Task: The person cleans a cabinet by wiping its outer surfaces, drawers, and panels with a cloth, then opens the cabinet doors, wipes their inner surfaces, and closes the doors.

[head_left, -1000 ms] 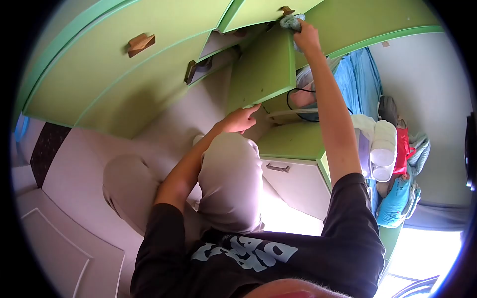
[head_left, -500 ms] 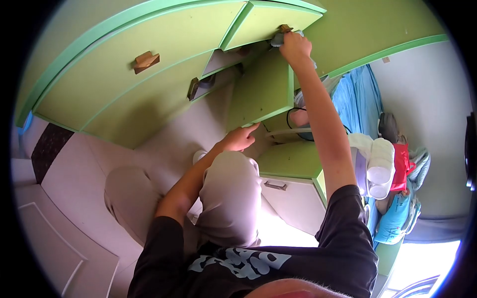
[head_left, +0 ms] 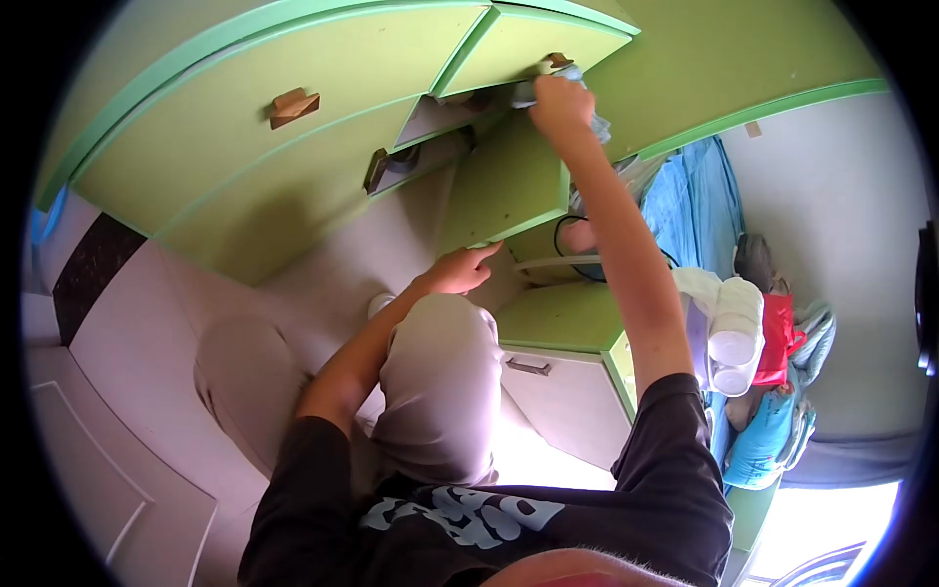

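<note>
My right hand [head_left: 564,110] is closed on a crumpled grey-blue cloth [head_left: 599,127], up beside the wooden knob [head_left: 559,61] of a small green drawer front [head_left: 528,49]. Parts of the cloth stick out on both sides of my fist. Below it a green cabinet door [head_left: 509,186] stands swung out. At the bottom edge of that door is my left hand [head_left: 458,271], its index finger stretched out to the edge and the other fingers loosely bent. Whether its thumb touches the door cannot be made out.
A wide green drawer front with a wooden knob [head_left: 293,108] lies to the left. Below the door is a low cabinet with a white front [head_left: 562,386]. White rolls [head_left: 736,323], a red bag [head_left: 776,338] and a blue curtain-like cloth [head_left: 694,191] are at the right. My bent knee [head_left: 440,382] is close below.
My right hand has moved slightly left and down with the cloth, and more of the cloth shows at its right. My left hand stays at the door's edge. The whole view has shifted a little.
</note>
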Action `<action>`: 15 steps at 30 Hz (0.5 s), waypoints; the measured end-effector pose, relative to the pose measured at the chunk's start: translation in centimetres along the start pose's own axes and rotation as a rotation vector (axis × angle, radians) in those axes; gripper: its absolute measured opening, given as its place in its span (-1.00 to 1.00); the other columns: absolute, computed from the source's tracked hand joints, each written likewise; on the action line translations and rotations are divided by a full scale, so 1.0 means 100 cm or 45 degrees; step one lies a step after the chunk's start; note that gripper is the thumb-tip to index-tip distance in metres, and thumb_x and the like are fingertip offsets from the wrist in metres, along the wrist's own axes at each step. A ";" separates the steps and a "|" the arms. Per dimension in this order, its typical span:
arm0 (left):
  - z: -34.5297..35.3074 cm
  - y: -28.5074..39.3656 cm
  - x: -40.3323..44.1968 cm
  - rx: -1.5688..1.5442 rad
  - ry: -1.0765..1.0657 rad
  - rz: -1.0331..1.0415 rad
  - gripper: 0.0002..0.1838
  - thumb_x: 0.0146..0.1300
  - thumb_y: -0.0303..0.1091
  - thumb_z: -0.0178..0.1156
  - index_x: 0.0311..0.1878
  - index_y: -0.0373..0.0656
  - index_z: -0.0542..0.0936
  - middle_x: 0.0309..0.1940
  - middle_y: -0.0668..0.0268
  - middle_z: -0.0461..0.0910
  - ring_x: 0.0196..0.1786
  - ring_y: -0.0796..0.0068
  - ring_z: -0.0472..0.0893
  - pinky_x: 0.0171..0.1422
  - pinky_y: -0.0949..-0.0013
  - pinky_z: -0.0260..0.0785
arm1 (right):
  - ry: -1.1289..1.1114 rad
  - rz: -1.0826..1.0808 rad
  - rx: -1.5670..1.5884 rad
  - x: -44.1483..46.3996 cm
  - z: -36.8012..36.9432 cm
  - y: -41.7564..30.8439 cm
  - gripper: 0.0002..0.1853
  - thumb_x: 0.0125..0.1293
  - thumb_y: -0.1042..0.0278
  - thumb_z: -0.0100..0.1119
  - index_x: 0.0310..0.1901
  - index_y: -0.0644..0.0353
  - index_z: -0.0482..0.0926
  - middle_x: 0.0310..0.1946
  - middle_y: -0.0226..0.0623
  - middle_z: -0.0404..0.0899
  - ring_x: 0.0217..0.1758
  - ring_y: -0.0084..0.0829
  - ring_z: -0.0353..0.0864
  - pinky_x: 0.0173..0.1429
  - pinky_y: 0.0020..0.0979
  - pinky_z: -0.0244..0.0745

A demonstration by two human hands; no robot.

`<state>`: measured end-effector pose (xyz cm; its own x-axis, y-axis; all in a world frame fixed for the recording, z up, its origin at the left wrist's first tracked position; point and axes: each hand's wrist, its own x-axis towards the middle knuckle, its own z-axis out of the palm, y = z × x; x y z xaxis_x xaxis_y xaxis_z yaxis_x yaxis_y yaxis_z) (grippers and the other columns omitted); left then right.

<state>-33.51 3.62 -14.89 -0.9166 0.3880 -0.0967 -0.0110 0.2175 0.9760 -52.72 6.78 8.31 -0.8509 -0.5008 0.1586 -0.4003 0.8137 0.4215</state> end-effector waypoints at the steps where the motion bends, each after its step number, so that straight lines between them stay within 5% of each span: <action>1: 0.002 0.001 -0.001 -0.004 0.007 0.006 -0.28 0.35 -0.41 -0.02 0.59 0.06 0.11 -0.48 0.24 0.59 -0.61 0.50 0.51 -0.42 0.32 0.45 | -0.023 -0.049 0.011 -0.006 -0.009 -0.014 -0.80 0.14 0.38 0.25 -0.17 0.10 0.72 -0.16 -0.17 0.74 -0.03 -0.12 0.74 0.02 -0.19 0.61; 7: -0.008 -0.007 -0.008 0.020 0.028 -0.034 -0.29 0.36 -0.42 -0.02 0.58 0.10 0.13 -0.53 0.30 0.54 -0.62 0.51 0.48 -0.42 0.33 0.44 | -0.156 -0.125 0.217 -0.028 -0.069 -0.084 -0.79 0.10 0.35 0.26 -0.21 0.07 0.74 -0.14 -0.18 0.72 -0.03 -0.10 0.73 0.00 -0.20 0.62; 15: -0.010 -0.005 -0.008 0.099 0.049 -0.042 -0.31 0.37 -0.41 -0.04 0.58 0.11 0.16 -0.48 0.25 0.60 -0.62 0.49 0.53 -0.40 0.32 0.45 | 0.022 -0.202 0.200 -0.006 -0.054 -0.075 -0.77 0.02 0.35 0.25 -0.24 0.08 0.73 -0.22 -0.19 0.72 -0.09 -0.10 0.73 -0.05 -0.20 0.62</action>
<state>-33.18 2.26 -15.11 -0.9310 0.3449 -0.1196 -0.0119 0.2989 0.9542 -47.33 -0.57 9.93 -0.7677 -0.6300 0.1170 -0.5779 0.7596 0.2983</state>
